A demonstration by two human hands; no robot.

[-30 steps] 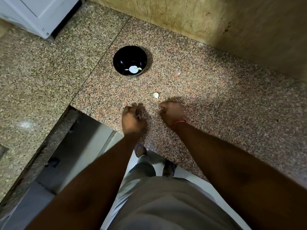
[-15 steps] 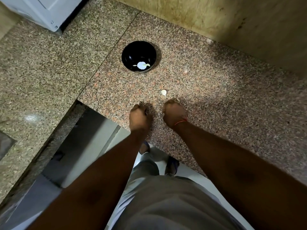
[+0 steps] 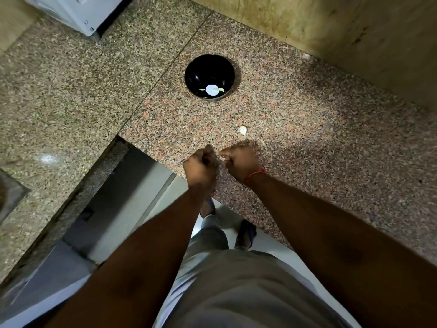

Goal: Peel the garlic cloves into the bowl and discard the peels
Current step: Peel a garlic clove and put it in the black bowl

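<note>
- Partway through peeling: the black bowl [image 3: 209, 76] stands on the granite counter [image 3: 319, 143], well apart from the hands, toward the wall. Pale pieces [image 3: 212, 90] lie on its floor, judged to be peeled garlic, though a bright reflection among them cannot be ruled out.
- One clove [image 3: 242, 130] lies on the counter between bowl and hands, nearer the hands; whether it wears its skin cannot be told.
- Left hand [image 3: 201, 167]: fingers curled into a fist above the counter's front edge; a sliver of something pale shows at its fingertips, too small to name, so what it holds cannot be told.
- Right hand [image 3: 241, 162]: fingers curled likewise, thumb tip pointing toward the left hand, nearly touching it. A red thread [image 3: 256, 172] circles the wrist. Its contents are hidden.
- Judgement: the two hands are working a clove between them, so a peel is probably coming off now.
- Remaining: drop that clove in the bowl, deal with the one on the counter, and discard peels. No bin shows; small flecks near the hands [image 3: 262, 142] may be peel.
</note>
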